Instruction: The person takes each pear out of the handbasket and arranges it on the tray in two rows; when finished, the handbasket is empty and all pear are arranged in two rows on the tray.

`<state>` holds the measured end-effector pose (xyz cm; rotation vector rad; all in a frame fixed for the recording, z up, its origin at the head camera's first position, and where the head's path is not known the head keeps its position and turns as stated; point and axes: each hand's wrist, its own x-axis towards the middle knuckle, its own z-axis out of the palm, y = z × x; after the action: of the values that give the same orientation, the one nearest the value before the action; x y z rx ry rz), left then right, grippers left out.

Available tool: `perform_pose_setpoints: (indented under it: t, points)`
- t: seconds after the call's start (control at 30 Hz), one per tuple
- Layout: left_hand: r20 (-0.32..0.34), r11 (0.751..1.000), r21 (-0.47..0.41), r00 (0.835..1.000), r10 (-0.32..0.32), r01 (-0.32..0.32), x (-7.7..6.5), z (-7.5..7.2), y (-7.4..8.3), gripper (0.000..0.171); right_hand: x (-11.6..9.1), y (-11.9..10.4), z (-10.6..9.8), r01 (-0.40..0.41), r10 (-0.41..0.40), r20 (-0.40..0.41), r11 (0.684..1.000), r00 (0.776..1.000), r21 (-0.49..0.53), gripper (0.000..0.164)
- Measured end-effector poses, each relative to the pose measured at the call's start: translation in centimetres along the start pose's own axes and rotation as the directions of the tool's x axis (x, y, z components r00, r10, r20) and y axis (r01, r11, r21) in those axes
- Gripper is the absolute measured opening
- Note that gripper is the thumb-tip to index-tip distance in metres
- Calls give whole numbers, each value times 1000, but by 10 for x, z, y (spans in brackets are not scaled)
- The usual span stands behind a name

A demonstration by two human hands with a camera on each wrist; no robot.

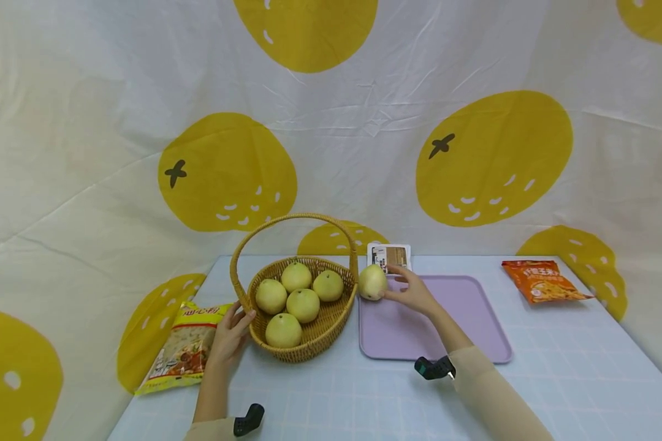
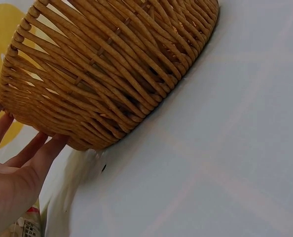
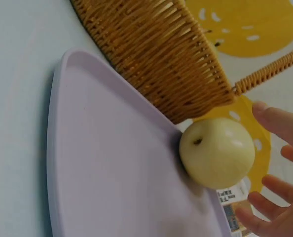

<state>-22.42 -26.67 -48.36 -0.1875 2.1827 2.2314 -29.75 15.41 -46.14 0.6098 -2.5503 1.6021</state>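
My left hand (image 1: 229,336) rests on the left rim of a wicker basket (image 1: 323,340) with a tall arched handle. In the left wrist view its fairly straight fingers (image 2: 52,148) touch the outer wicker wall. Several round yellow-green pears (image 1: 303,305) lie inside the basket. One more pear (image 3: 216,153) sits at the back left corner of a lilac tray (image 3: 117,148), close beside the basket. My right hand (image 1: 414,294) is on the right of this pear, thumb and fingers spread. A gap shows between them and the fruit in the right wrist view.
A yellow food packet (image 1: 183,346) lies left of the basket, beside my left forearm. Behind the tray is a small white-and-brown pack (image 1: 395,253). An orange snack bag (image 1: 542,282) lies at the back right, near the patterned curtain (image 1: 364,159).
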Motion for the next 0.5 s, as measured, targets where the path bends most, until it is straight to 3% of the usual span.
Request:
perform_pose_setpoints:
  t: [0.2, 0.4, 0.5]
  points:
    - [0, 1000, -8, 1000, 1, -1, 0, -1, 0, 73, -8, -23, 6, 21, -22, 38, 999, 999, 46, 61]
    - [8, 999, -34, 1000, 2, -2, 1, -2, -2, 71, -20, -67, 11, 67, -82, 93, 986, 992, 155, 52]
    - [12, 1000, -31, 1000, 4, -4, 1, -2, -3, 72, -23, -74, 17, 97, -117, 111, 980, 987, 171, 50]
